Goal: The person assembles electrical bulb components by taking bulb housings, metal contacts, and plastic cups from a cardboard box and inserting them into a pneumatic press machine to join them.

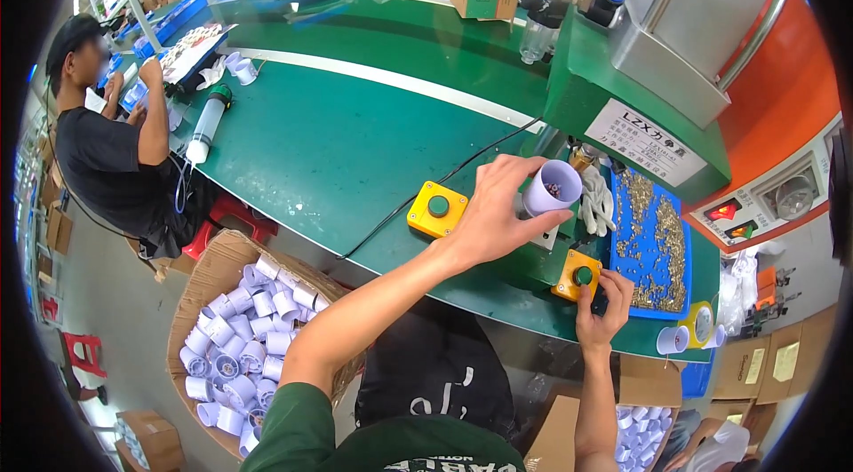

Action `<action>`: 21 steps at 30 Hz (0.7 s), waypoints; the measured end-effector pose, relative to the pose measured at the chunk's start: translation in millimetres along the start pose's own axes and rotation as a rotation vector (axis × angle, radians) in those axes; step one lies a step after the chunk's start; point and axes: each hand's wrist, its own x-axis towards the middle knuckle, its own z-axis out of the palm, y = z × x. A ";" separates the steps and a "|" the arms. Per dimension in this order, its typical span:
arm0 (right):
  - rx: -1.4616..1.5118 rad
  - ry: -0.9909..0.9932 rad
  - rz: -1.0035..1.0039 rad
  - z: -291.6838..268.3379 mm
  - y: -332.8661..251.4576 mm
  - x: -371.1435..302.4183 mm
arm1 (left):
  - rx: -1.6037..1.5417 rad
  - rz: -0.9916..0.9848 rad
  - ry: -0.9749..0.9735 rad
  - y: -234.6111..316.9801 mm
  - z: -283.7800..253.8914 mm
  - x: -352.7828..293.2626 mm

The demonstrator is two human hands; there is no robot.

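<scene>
My left hand (496, 210) is closed around a pale lavender plastic cup (553, 188) beside the green press (640, 99). Small dark reddish bits show inside the cup's open mouth. At the bench's front edge, my right hand (604, 305) grips the side of a yellow push-button box (576, 275), its thumb at the green button. A second yellow push-button box (437, 209) sits left of my left wrist, untouched. Next to the press stands a blue tray (650, 241) of small brass-coloured metal parts, with white gloves (597, 204) lying by its left side.
A carton (200, 294) heaped with lavender cups stands at left below the bench (355, 152); another carton of cups (644, 423) is at lower right. A black cable (400, 206) crosses the bench. At far left a co-worker (115, 134) sits near a large syringe-like tube (209, 124).
</scene>
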 end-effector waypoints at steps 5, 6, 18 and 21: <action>0.002 -0.006 0.017 -2.1 1.0 -1.7 | -0.127 -0.001 0.156 7.3 -9.4 8.2; 0.000 -0.007 0.016 -2.6 1.4 -1.6 | -0.111 -0.011 0.219 -0.9 -14.8 6.6; 0.026 -0.053 0.050 -1.7 -0.4 -1.5 | 0.670 -0.648 0.352 -150.9 -223.1 -87.4; 0.019 -0.054 0.061 -4.8 3.7 -4.9 | 0.823 -0.381 0.329 -128.7 -240.9 -113.5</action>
